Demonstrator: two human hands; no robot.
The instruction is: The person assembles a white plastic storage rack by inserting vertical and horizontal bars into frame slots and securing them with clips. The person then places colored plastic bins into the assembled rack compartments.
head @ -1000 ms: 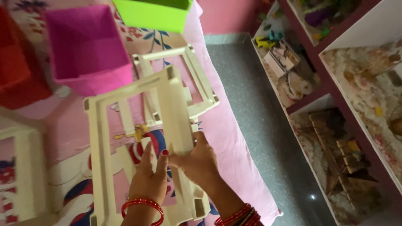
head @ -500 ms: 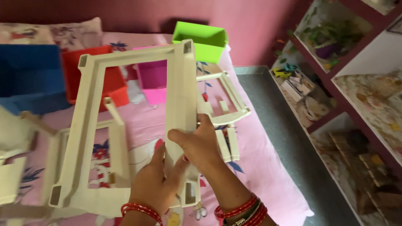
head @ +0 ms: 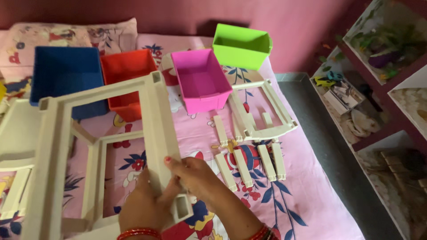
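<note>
You are holding a large cream-coloured rectangular plastic frame up over a pink floral bedsheet, both hands clasped on its right-hand upright near the lower corner. Your left hand is wrapping the bar from below, fingers pressed together around it, while your right hand is pinching the same bar from the side, thumb on its face. The frame is tilting away from you, its top rail reaching in front of a blue rectangular plastic bin and a red plastic bin. Just right of those, a magenta plastic bin is sitting on the sheet, with a lime-green plastic bin behind it near the dark red wall. Right of your hands, a row of short cream plastic bars is lying flat, and beyond them a smaller cream plastic frame is resting beside the magenta bin. More cream frame pieces are lying at the left edge. Red bangles are circling your left wrist.
</note>
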